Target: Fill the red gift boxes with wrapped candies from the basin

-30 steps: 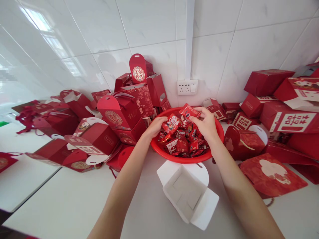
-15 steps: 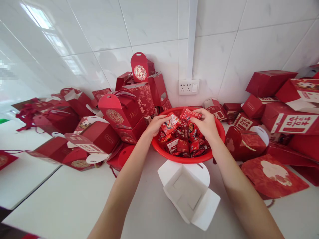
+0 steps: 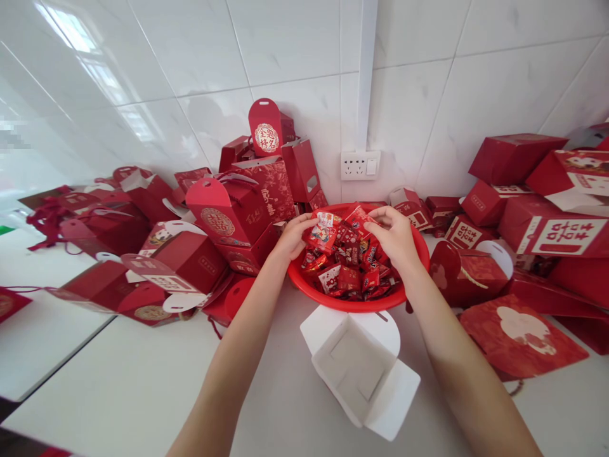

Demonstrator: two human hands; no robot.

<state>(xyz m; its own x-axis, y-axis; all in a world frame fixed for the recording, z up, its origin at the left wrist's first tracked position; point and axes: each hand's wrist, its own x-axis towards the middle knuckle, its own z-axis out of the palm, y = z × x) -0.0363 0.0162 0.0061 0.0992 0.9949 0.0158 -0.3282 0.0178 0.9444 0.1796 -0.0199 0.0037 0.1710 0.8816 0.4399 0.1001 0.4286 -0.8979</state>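
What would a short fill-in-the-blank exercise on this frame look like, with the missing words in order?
The left hand and the right hand both reach over a basin whose colour is ____.
While one hand pinches a plainer packet, the packet with the cartoon print is in the grip of the ____ hand.
The open box on the near side of the basin is ____ on its inside.

Missing words: red; left; white.

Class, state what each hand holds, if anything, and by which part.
Left hand: a red, cartoon-printed, shiny square packet, by its left edge. Right hand: a red, shiny rectangular packet, by its right end.
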